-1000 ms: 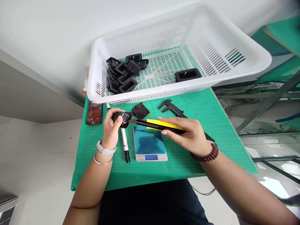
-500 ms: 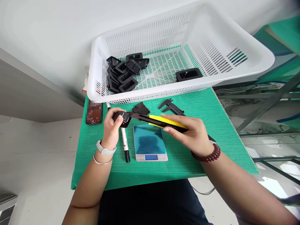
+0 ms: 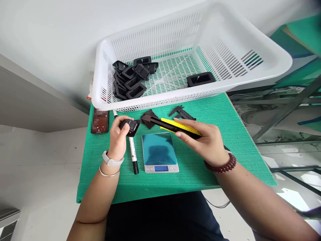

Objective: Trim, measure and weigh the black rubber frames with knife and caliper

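Note:
My left hand point(image 3: 118, 135) is closed round a black plastic part point(image 3: 132, 126), thumb on its raised block and fingers behind it. My right hand point(image 3: 205, 139) grips a yellow and black utility knife point(image 3: 180, 128), its blade pointing left at the part's right edge. Whether the tip touches that edge I cannot tell. Behind the blade lies a dark flat scrap point(image 3: 150, 124). Below the knife sits a digital scale point(image 3: 159, 150) with a blue-green plate. A white marker with a black cap point(image 3: 133, 155) lies under my left hand, left of the scale.
A large white basket point(image 3: 160, 100) stands at the back, with a heap of black plastic parts point(image 3: 130, 80) at its left and another part point(image 3: 200, 79) farther right. Black calipers point(image 3: 183, 112) and a phone point(image 3: 100, 120) lie on the green mat point(image 3: 200, 177).
The knife blade has shifted slightly up and away from the part's edge. My left hand keeps its hold, with the part turned slightly.

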